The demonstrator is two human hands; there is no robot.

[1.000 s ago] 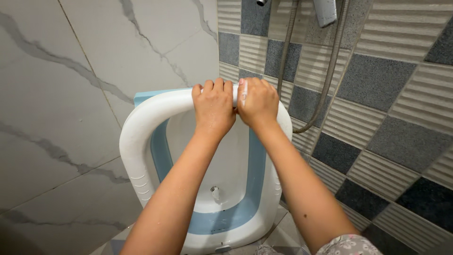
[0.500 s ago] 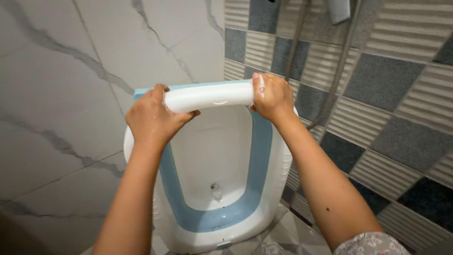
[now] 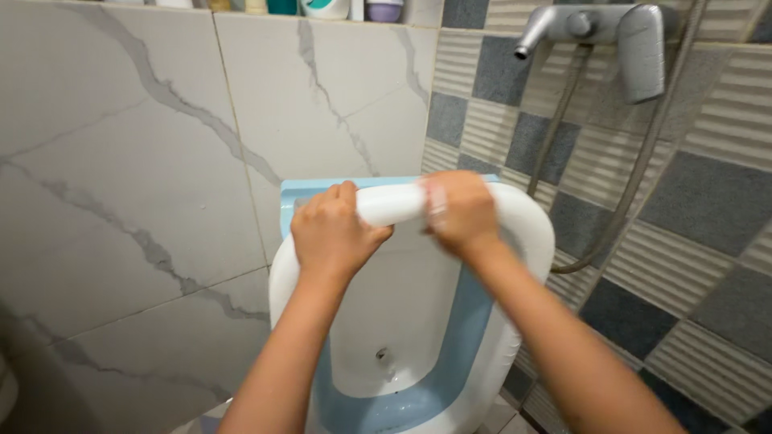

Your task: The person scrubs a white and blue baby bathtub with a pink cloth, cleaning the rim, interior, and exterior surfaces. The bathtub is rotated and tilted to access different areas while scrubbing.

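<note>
Your left hand (image 3: pixel 334 233) and right hand (image 3: pixel 460 213) both clench the top rim of the white-and-blue baby bathtub (image 3: pixel 527 241), upright in the tiled corner. Right's blurred, probably wrapped round; grip wider for steadiness.

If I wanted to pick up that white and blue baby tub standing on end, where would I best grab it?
Take the tub by its thick rounded white top rim, reaching from above with fingers curled over it. It stands upright against the marble wall, so that rim is the nearest free edge and round enough to wrap. Both the left hand and right hand grip it there.
</note>
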